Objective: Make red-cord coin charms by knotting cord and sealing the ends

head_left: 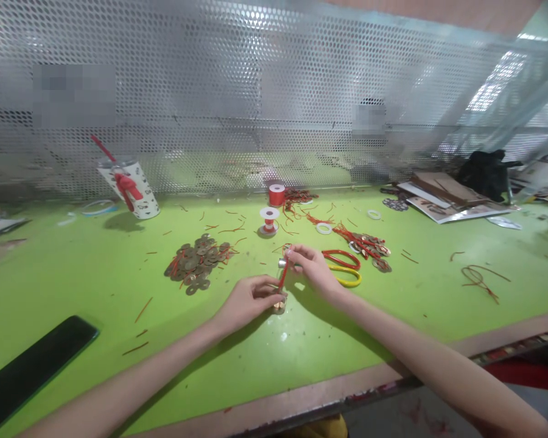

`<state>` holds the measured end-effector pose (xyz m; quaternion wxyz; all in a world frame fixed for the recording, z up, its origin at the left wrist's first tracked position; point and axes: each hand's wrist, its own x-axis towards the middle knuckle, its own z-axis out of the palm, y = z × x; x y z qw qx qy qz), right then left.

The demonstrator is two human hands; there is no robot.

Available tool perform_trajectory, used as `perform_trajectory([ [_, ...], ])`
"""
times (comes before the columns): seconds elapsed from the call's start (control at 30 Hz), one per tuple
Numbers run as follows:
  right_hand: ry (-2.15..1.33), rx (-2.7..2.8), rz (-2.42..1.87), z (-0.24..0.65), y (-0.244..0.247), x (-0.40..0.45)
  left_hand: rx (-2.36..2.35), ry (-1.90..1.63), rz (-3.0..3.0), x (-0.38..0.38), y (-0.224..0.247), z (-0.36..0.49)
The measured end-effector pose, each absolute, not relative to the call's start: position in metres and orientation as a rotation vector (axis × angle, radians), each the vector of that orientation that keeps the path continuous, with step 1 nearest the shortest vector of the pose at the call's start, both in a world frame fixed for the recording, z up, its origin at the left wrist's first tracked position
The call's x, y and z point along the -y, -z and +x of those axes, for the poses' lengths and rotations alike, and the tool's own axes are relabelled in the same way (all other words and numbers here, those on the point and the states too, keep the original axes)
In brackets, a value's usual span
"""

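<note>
A red cord (283, 277) runs upward from a few round brass-coloured coins (279, 306) at the middle of the green table. My left hand (251, 299) is closed low on this cord, its thumb and fingers right at the coins and partly covering them. Higher up, my right hand (314, 269) pinches the same cord between thumb and fingertips. Beside the right hand lie scissors (347, 280) with one red and one yellow handle loop; their blades are mostly hidden behind the hand. A small silvery cylinder-like piece (282, 263) shows between the hands.
Loose holed coins (196, 261) form a pile at left. Red-corded coin bundles (369, 244) lie at right. Two spools (276, 196) stand at the back, near a patterned cup (130, 188). A dark flat object (36, 371) lies front left; papers (442, 194) lie back right.
</note>
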<state>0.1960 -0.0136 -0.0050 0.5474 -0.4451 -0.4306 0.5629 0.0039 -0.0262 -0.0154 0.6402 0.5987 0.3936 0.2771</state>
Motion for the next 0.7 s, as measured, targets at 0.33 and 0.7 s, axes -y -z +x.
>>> perform_trajectory([
  [0.33,-1.429,0.720,-1.017,0.205,0.008,0.004,-0.813,-0.398,1.359,0.033,0.003,-0.009],
  [0.7,-1.503,0.758,-0.936,0.197,0.007,0.008,-1.067,-0.507,2.034,0.051,-0.015,-0.028],
])
